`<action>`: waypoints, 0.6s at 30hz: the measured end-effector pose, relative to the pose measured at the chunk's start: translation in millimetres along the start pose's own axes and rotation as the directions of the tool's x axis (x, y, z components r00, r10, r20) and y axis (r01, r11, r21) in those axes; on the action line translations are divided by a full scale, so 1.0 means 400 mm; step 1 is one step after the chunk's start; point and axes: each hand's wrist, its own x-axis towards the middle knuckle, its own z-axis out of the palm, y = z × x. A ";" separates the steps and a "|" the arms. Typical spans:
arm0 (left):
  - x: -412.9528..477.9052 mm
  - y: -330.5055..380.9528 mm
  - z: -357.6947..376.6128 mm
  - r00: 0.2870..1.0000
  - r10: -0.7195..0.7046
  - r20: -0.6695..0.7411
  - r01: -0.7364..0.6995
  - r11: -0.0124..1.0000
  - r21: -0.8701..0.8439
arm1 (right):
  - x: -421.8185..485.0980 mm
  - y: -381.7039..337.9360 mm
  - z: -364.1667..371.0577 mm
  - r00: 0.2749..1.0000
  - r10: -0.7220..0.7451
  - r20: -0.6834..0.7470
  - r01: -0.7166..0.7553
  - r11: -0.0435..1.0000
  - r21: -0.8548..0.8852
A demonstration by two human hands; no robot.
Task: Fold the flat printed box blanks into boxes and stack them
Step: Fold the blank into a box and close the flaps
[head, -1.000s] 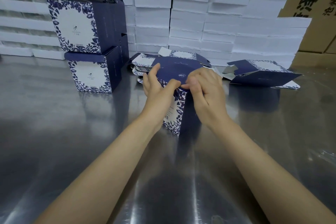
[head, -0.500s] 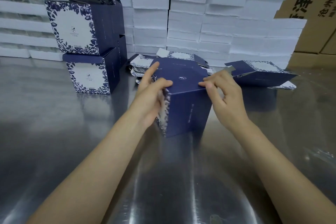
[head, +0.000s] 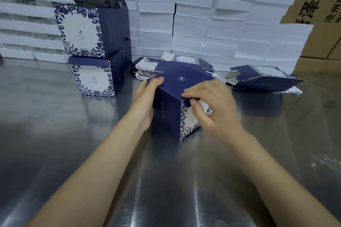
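The left hand [head: 145, 101] grips the box [head: 166, 116] at 9 o'clock, the right hand [head: 212, 105] pinches its lid flap [head: 186, 103] at 3 o'clock — forced in crooked, it could crease.

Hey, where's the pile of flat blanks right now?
In the head view, the blanks lie mid-table, just behind the box being folded, right of the stacked boxes and in front of the white stacks.
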 end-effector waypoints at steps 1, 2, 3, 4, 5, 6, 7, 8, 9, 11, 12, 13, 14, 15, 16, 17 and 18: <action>0.003 0.004 0.000 1.000 0.014 -0.017 -0.014 1.000 0.004 | -0.001 0.017 -0.010 0.999 0.033 0.022 -0.032 0.999 -0.033; 0.003 0.009 0.001 0.999 0.024 -0.022 -0.023 1.000 0.004 | -0.005 0.030 -0.018 0.995 0.086 0.055 -0.084 0.996 -0.029; 0.003 0.012 0.005 0.999 0.025 -0.030 -0.026 1.000 -0.001 | -0.011 0.041 -0.021 0.987 0.133 0.094 -0.133 0.991 0.001; 0.001 0.015 0.009 0.999 0.024 -0.048 -0.024 1.000 -0.008 | -0.016 0.046 -0.019 0.979 0.164 0.121 -0.168 0.985 0.028; -0.001 0.015 0.013 0.996 0.030 -0.080 -0.030 1.000 -0.002 | -0.019 0.048 -0.014 0.975 0.181 0.125 -0.186 0.982 0.033; -0.002 0.013 0.017 0.992 0.046 -0.117 -0.043 0.999 0.032 | -0.019 0.045 -0.007 0.976 0.187 0.111 -0.190 0.981 0.022; -0.004 0.010 0.021 0.986 0.069 -0.151 -0.054 0.994 0.097 | -0.017 0.040 0.001 0.978 0.189 0.087 -0.190 0.982 0.007; -0.010 0.008 0.026 0.982 0.090 -0.166 -0.061 0.983 0.171 | -0.013 0.033 0.011 0.980 0.192 0.060 -0.192 0.981 -0.008; -0.020 0.005 0.033 0.984 0.097 -0.150 -0.060 0.971 0.232 | -0.009 0.023 0.022 0.980 0.198 0.035 -0.198 0.980 -0.020; -0.039 -0.006 0.047 0.998 0.059 -0.026 -0.051 0.970 0.239 | -0.001 -0.002 0.047 0.976 0.216 -0.003 -0.216 0.976 -0.029; -0.045 -0.012 0.051 0.999 0.023 0.038 -0.031 0.977 0.209 | 0.004 -0.014 0.059 0.975 0.222 -0.015 -0.222 0.975 -0.023; -0.048 -0.015 0.053 0.996 -0.007 0.084 -0.008 0.985 0.173 | 0.009 -0.023 0.067 0.974 0.225 -0.022 -0.225 0.974 -0.017; -0.046 -0.013 0.049 0.993 -0.023 0.119 0.005 0.989 0.148 | 0.013 -0.028 0.071 0.975 0.222 -0.023 -0.223 0.975 -0.025; -0.043 -0.011 0.043 0.988 -0.032 0.152 0.011 0.990 0.139 | 0.016 -0.028 0.072 0.976 0.215 -0.018 -0.215 0.975 -0.047; -0.040 -0.006 0.034 0.984 -0.033 0.173 0.007 0.989 0.148 | 0.017 -0.026 0.069 0.979 0.205 -0.010 -0.205 0.976 -0.076; -0.038 -0.002 0.026 0.983 -0.025 0.184 -0.005 0.986 0.165 | 0.018 -0.025 0.067 0.981 0.195 -0.007 -0.195 0.975 -0.103; -0.036 0.003 0.021 0.981 -0.010 0.193 -0.026 0.983 0.181 | 0.019 -0.026 0.066 0.982 0.190 -0.011 -0.190 0.974 -0.125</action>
